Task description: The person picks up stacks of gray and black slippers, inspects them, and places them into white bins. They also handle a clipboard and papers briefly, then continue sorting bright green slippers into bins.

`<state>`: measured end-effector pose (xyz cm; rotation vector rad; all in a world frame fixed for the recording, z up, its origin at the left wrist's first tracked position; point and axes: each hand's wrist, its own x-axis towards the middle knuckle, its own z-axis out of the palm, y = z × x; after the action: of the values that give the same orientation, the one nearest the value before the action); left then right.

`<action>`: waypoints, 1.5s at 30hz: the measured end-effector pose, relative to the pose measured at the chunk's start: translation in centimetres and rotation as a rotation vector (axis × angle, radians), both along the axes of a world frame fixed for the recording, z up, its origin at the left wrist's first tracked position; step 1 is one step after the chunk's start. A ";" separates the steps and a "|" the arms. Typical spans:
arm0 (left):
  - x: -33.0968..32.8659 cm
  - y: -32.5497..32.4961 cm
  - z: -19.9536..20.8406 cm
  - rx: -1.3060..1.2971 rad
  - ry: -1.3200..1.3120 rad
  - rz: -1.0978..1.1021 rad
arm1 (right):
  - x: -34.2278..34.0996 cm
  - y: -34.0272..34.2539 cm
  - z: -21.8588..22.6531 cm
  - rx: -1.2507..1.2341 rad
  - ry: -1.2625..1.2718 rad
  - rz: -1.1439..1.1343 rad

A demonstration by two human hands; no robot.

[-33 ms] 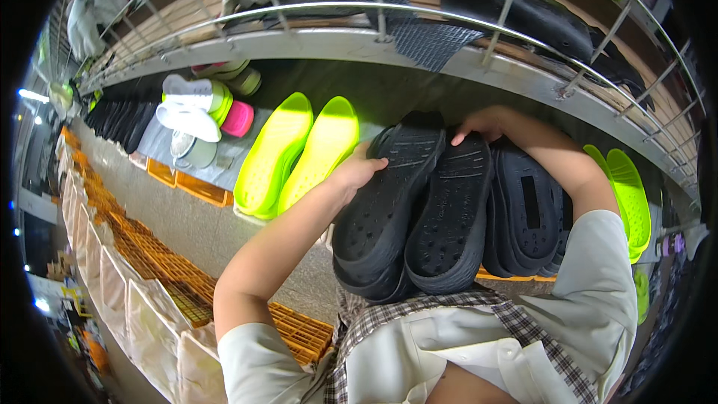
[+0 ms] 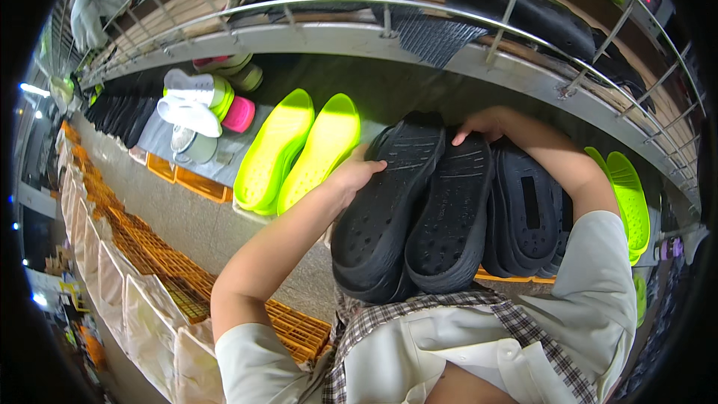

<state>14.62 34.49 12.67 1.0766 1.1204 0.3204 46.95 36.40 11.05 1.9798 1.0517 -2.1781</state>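
Two stacks of black shoe soles point(image 2: 385, 206) stand side by side in front of my body, toes pointing away. My left hand point(image 2: 360, 173) grips the left stack at its outer side; the thumb lies over the edge and the other fingers are hidden. At the toe of the right-hand black sole point(image 2: 447, 213), my right hand point(image 2: 481, 126) curls over from the far side, one digit touching the rim. Most of its fingers are out of sight behind the sole. Rows of holes show in both heels. More dark soles point(image 2: 527, 213) with a black rectangular slot lie just right, under my right forearm.
Neon yellow soles point(image 2: 277, 153) lie left of my left hand, another neon pair point(image 2: 632, 202) at far right. White shoes point(image 2: 191, 108) and a small can point(image 2: 193, 146) stand further left. A wire-railed shelf point(image 2: 321, 37) runs across the far side. Orange crates point(image 2: 202, 185) sit below.
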 end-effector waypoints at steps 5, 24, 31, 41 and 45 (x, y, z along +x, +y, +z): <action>-3.3 -4.4 0.5 -0.282 -0.131 0.287 | -0.1 -0.6 0.0 0.031 0.066 -0.010; -9.9 -13.0 -1.7 -0.304 -0.428 0.087 | -5.5 -6.6 5.0 0.190 0.030 -0.091; -14.8 -16.1 -3.2 -0.093 -0.517 0.017 | -10.9 -11.7 8.9 0.250 0.099 -0.043; -31.4 -26.8 -6.0 0.104 -0.734 0.394 | -32.4 -11.9 9.9 0.374 0.062 0.172; -40.0 -33.1 -8.2 0.077 -0.744 0.718 | -45.4 -9.9 8.9 0.313 0.115 0.349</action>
<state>-25.33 1.38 4.49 0.4912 0.7694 1.2289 1.53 26.55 19.95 1.6176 1.6990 -2.0570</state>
